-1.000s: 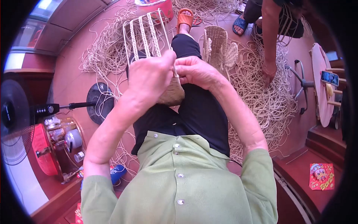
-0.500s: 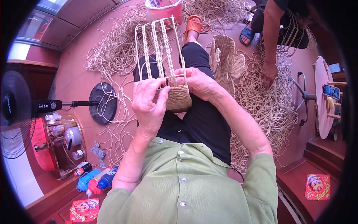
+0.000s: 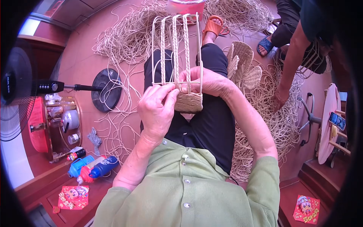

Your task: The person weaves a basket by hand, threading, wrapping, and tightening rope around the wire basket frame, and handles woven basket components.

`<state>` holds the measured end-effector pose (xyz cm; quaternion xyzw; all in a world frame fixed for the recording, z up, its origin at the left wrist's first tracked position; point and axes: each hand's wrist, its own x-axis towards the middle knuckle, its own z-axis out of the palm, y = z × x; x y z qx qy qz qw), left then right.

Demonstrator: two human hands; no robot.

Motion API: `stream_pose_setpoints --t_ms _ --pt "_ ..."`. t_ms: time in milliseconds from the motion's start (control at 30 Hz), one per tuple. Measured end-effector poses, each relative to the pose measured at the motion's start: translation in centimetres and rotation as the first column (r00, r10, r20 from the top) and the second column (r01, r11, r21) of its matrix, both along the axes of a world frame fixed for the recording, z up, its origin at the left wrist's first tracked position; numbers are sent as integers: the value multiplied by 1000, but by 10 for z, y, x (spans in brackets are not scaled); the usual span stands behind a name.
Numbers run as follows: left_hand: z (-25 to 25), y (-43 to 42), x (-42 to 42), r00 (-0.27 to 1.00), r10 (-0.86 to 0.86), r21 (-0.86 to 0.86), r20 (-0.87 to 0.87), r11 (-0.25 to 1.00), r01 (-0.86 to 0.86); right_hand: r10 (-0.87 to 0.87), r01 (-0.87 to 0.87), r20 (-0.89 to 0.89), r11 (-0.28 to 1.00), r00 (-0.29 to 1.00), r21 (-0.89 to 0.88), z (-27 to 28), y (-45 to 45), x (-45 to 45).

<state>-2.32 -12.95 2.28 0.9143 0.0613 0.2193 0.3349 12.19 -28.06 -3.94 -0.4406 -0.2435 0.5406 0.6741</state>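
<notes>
A partly woven basket [image 3: 189, 103] rests between my knees. Its near end is closely woven in straw-coloured cord, while braided cords run along the open wire frame [image 3: 153, 49] above it. At the edge of the weaving, my left hand [image 3: 157, 109] pinches a cord from the left side with thumb and forefinger. My right hand [image 3: 210, 81] reaches round the basket's right side, its fingers inside the frame and its thumb near my left fingertips. It grips the basket there; the fingers are partly hidden behind the braids.
Loose cord [image 3: 261, 125] lies heaped on the floor at right, with another heap [image 3: 128, 38] at upper left. Woven pieces [image 3: 240, 60] lie beside my leg. A standing fan [image 3: 19, 87], bottles [image 3: 102, 166] and a pink bucket [image 3: 185, 8] surround me. Another person's hand [image 3: 280, 96] touches cord at right.
My view has shifted slightly, and the basket stands straighter in it. My right fingers have moved in toward my left fingertips at the woven edge. The other person's arm remains over the cord.
</notes>
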Motion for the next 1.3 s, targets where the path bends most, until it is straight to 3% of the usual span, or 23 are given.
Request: stream_pose_setpoints --t_ms 33,133,333,400,533,567,600,800,933,1300 --pt "-1 -2 0 1000 9 -46 -2 999 -9 11 -11 -1 1000 1000 -3 1 0 2" --pt "-5 -7 -3 996 83 -415 -18 906 -83 10 -9 -14 999 1000 52 -7 0 0" --pt "-6 -8 -5 990 -93 -110 111 988 105 6 -6 17 999 1000 47 -6 -2 0" --pt "-10 -10 -5 997 -25 -156 75 987 37 -3 -6 91 995 996 98 -7 -1 0" --pt "-8 -13 -6 996 61 -230 61 972 -45 -59 55 48 995 997 79 -4 0 -7" --pt "-8 -14 -7 996 74 -264 55 963 -57 -93 96 76 995 993 -41 -1 -1 -8" --pt "-9 -16 -7 995 86 -299 48 952 -68 -107 108 56 994 993 -23 0 -1 -10" --pt "-9 -13 -8 995 3 -220 98 975 19 -148 148 23 989 989 -2 1 1 -14" --pt "-13 -15 -7 995 98 -465 -26 880 -99 -191 190 24 982 981 22 0 5 -17" --pt "-4 -6 -4 998 27 -400 -54 916 -47 -165 166 -25 980 986 105 -3 3 -20"
